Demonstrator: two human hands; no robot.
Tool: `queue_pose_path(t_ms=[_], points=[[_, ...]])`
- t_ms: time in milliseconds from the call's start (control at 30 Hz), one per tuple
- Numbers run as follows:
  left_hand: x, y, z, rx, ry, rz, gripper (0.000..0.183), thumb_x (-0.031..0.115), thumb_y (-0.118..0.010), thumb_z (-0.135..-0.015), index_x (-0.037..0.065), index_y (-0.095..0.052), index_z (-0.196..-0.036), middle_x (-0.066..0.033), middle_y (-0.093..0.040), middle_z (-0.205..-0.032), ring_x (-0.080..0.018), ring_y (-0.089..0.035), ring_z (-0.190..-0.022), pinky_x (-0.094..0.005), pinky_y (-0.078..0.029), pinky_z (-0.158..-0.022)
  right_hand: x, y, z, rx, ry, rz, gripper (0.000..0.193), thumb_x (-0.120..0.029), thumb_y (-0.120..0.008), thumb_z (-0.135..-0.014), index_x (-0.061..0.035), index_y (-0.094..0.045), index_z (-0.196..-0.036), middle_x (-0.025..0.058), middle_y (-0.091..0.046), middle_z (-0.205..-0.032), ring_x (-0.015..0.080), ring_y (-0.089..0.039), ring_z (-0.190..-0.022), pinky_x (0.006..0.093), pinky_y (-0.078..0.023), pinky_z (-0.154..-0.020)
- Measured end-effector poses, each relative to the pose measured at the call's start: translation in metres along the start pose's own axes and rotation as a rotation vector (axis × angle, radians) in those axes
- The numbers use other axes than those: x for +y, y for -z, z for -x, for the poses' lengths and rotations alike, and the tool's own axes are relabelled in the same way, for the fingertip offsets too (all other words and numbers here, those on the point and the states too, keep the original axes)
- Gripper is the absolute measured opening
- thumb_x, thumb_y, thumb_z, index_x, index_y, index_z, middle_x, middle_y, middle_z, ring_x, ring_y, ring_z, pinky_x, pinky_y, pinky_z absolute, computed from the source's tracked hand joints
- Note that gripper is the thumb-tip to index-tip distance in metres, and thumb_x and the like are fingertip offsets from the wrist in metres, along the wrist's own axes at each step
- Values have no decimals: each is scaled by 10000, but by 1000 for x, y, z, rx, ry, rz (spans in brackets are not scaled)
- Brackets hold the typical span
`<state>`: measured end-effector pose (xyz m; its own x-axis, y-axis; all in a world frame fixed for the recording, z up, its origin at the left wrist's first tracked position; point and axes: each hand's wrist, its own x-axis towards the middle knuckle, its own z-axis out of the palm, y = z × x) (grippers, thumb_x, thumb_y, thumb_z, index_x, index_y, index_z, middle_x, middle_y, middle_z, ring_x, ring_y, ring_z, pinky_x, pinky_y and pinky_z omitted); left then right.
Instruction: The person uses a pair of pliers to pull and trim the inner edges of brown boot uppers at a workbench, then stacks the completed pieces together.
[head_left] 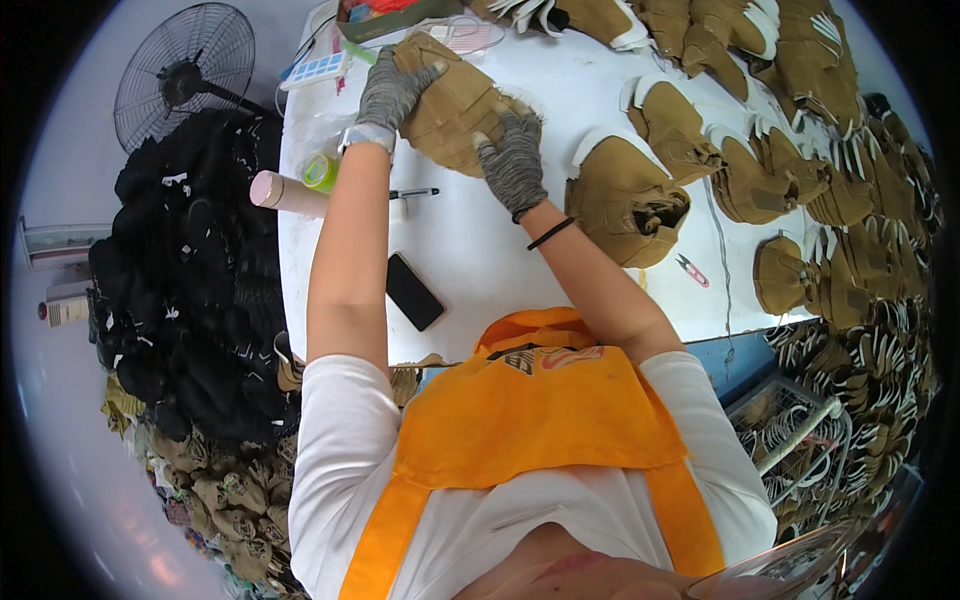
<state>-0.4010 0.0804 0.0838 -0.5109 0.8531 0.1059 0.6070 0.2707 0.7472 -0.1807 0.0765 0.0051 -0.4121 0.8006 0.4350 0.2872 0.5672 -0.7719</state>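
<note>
Both my hands wear grey knitted gloves. Between them, over the far part of the white table (465, 240), is a brown boot upper (447, 105) with seams and a fuzzy edge. My left hand (392, 95) grips its left side, the thumb lying across the top face. At the lower right edge, my right hand (514, 163) has its fingers and thumb closed on the material. Another brown upper (622, 195) with a white rim lies just right of my right forearm. Red-handled thread snips (692, 271) rest nearer the table's front edge.
A black phone (415, 291), a pen (413, 192), a pink bottle (287, 194) and a green tape roll (320, 173) lie around my left forearm. More brown uppers (755, 180) crowd the right. Left of the table are a black pile (200, 260) and a fan (185, 80).
</note>
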Motion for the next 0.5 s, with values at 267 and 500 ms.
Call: queue_pose_path(t_ms=[267, 500], points=[[114, -50, 110, -76, -41, -411, 804, 383, -773, -688, 116, -414, -1355, -199, -510, -1225, -355, -492, -1152, -425, -414, -981, 14, 53, 76, -364, -287, -93, 638, -284, -620, -855, 39, -345, -1332, 258, -411, -1319, 344, -423, -1223, 406, -348, -1020], [91, -85, 121, 318, -491, -196, 762, 245, -821, -643, 110, -465, -1303, -153, -422, -1290, -332, -381, -1224, -440, -353, -1034, -37, 265, 103, -1230, -455, -335, 361, -366, -628, -873, -47, -648, -1041, 94, -657, -940, 191, -591, -922, 307, -447, -847]])
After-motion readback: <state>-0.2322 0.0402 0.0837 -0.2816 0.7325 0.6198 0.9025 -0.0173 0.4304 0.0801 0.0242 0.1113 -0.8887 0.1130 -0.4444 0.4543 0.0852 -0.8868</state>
